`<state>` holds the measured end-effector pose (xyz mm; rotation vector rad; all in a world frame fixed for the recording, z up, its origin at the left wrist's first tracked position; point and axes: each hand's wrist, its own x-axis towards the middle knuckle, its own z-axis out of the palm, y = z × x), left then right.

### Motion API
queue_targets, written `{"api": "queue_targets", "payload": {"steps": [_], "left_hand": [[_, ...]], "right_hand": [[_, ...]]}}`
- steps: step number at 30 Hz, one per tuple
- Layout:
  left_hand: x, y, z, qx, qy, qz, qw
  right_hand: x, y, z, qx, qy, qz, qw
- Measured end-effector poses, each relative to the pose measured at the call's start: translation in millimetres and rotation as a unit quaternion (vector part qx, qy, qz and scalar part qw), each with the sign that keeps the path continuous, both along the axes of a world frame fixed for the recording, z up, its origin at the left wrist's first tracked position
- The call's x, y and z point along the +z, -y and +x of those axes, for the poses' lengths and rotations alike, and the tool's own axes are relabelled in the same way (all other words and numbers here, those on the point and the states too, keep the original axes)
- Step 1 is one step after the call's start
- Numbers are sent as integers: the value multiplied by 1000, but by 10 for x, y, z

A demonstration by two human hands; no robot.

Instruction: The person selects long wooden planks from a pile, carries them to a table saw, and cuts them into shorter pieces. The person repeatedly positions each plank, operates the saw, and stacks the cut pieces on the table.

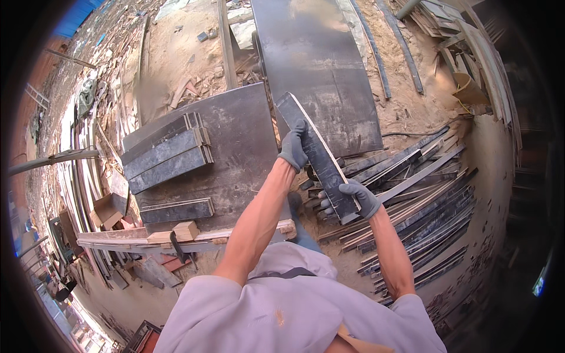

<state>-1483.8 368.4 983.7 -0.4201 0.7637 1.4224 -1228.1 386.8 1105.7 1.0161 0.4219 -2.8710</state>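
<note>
A short dark plywood board [316,154] with a pale cut edge slants across the middle, held up off the surfaces below. My left hand [293,146], in a grey glove, grips it along its left side near the upper part. Around the lower right end closes my right hand [360,199], gloved the same; some of its fingers show beyond the board's left edge. Left of my left arm, a stack of similar dark boards [168,154] lies on a large dark panel [235,126]. One more dark board [178,210] lies apart, nearer to me.
A wood block [186,231] sits at the panel's near edge. Another large dark panel [326,65] extends ahead. To the right lies a pile of long dark strips [424,215]. Scrap wood [79,147] covers the ground at left, and planks [485,65] lean at far right.
</note>
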Motion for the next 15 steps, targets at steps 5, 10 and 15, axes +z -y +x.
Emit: {"api": "queue_targets", "payload": {"steps": [5, 10, 15], "left_hand": [[-746, -325, -129, -19, -185, -268, 945], [-725, -554, -129, -19, -250, -314, 916], [-400, -713, -182, -45, -302, -311, 900]], "right_hand": [[-241, 136, -138, 297, 280, 679, 611], [-215, -7, -441, 402, 368, 619, 565], [-80, -203, -587, 412, 391, 606, 557]]}}
